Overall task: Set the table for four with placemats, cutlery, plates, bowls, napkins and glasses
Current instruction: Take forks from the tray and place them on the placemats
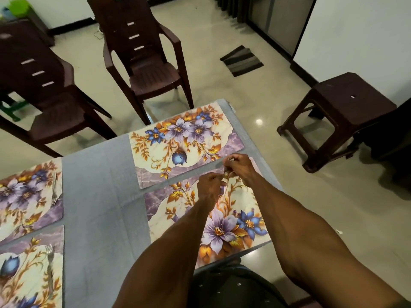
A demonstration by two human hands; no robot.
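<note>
Both hands (pixel 224 174) over near placemat (pixel 169 210), pinching cutlery, prob. forks.

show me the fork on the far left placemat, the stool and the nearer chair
fork (pixel 54 192): head view, on its handle above the tines
stool (pixel 353 94): head view, on its seat top
nearer chair (pixel 51 121): head view, on its seat

A: Table (pixel 97 196), centre strip: what is sitting there?

B: Bare grey cloth is running between the left placemats and the right ones; nothing is standing on it.

A: Left side?

B: A fork (pixel 54 190) is lying on the far-left placemat (pixel 26 196), another fork (pixel 49 261) on the near-left placemat (pixel 29 270).

A: Right side?

B: Both hands are hovering together over the near-right placemat (pixel 178 210); the far-right placemat (pixel 173 147) is lying flat and open. Two chairs (pixel 146 63) and a stool (pixel 342 116) are standing off the table.
</note>
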